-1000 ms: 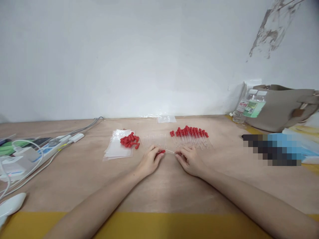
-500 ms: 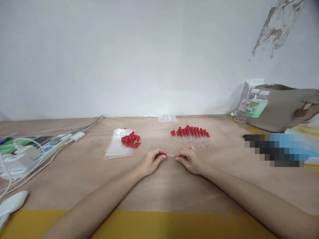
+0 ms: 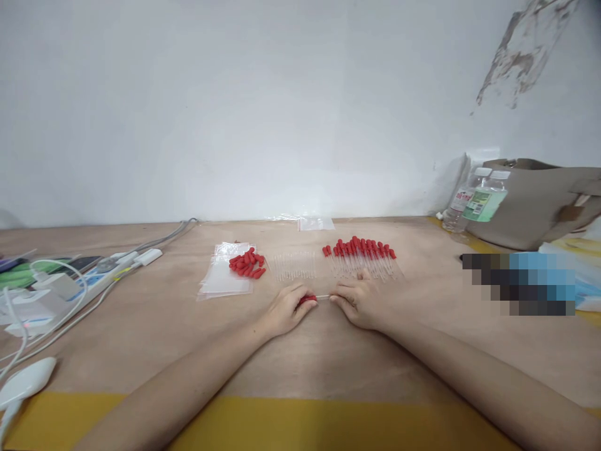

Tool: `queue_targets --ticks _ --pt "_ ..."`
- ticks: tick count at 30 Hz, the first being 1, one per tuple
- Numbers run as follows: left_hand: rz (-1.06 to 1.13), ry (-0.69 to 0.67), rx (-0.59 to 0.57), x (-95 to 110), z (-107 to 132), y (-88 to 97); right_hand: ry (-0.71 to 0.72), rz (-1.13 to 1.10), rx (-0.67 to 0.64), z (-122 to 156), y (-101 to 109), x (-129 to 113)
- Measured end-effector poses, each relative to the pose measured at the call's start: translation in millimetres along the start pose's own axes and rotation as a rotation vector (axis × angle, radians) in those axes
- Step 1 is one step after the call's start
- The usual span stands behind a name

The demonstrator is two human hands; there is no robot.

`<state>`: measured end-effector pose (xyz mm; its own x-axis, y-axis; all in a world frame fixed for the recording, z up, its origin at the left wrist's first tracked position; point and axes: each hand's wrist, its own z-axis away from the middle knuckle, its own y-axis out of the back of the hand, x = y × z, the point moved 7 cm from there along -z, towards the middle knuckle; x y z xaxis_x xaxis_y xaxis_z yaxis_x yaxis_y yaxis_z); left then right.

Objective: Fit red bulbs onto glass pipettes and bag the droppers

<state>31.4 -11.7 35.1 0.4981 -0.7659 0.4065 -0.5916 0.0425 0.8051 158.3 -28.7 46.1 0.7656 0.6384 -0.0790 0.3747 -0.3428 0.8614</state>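
Over the middle of the bench (image 3: 310, 369), between its far edge and the yellow band (image 3: 300, 421) along its near edge, the left hand (image 3: 284, 309) pinches a red bulb (image 3: 308, 299) between thumb and curled fingers, its tip pointing towards the right edge. The right hand (image 3: 359, 302) pinches a thin clear tube (image 3: 323, 297) between thumb and forefinger; the tube bridges the short gap between the hands, lying nearly level, and meets the bulb's tip. How far it sits inside is too small to tell. Just beyond the hands, towards the far edge, a row of bare clear tubes (image 3: 295, 265) lies side by side. Left of that row, loose red bulbs (image 3: 246, 263) are heaped on the right side of some clear plastic bags (image 3: 220, 279). Right of it, past the right hand, lies a group of tubes with red bulbs (image 3: 360, 249) on their ends, bulbs towards the far edge. A small plastic bag (image 3: 317, 223) lies at the middle of the far edge, by the wall (image 3: 263, 113). A power strip (image 3: 96, 285) with plugs and cables occupies the left side, and a white device (image 3: 29, 381) sits by the near left corner. Two bottles (image 3: 486, 203) and a grey-beige handbag (image 3: 539, 210) stand at the far right corner.
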Motion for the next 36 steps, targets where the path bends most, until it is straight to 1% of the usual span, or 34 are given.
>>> queue_targets --ticks 5,11,15,18,20,23,24,26,28,30,32,34,36 --pt "-0.005 -0.051 -0.025 3 0 -2.2 -0.032 -0.005 -0.057 -1 -8 -3" --pt "-0.022 -0.061 -0.023 2 -2 -2.6 -0.053 -0.042 -0.102 -7 -18 -2" --pt "-0.018 -0.075 -0.041 1 -3 -4.3 -0.069 -0.090 -0.166 -9 -23 -1" --pt "-0.012 -0.070 -0.050 -3 -5 -3.6 -0.058 -0.148 -0.203 -11 -21 -2" --pt "0.003 -0.064 -0.049 -6 -7 -1.3 -0.053 -0.150 -0.216 -12 -17 -2" --pt "0.025 -0.031 0.007 -12 -7 6.6 -0.087 -0.178 -0.258 -14 -9 5" --pt "0.022 -0.006 0.032 -14 -7 9.5 -0.130 -0.214 -0.279 -15 -7 11" --pt "0.000 0.059 0.062 -21 -5 12.8 -0.282 -0.289 -0.279 -19 -4 32" --pt "-0.015 0.106 0.053 -26 -3 12.2 -0.504 -0.301 -0.187 -23 1 62" --pt "-0.017 0.114 0.038 -28 -2 10.4 -0.728 -0.211 -0.067 -24 7 92" --pt "-0.010 0.102 0.034 -28 -2 9.5 -0.888 -0.072 -0.003 -25 9 113" --pt "-0.008 0.090 0.030 -29 -2 8.9 -0.953 0.034 0.008 -27 5 123" --pt "-0.007 0.089 0.024 -29 -3 8.3 -0.964 0.089 -0.011 -29 -3 127"
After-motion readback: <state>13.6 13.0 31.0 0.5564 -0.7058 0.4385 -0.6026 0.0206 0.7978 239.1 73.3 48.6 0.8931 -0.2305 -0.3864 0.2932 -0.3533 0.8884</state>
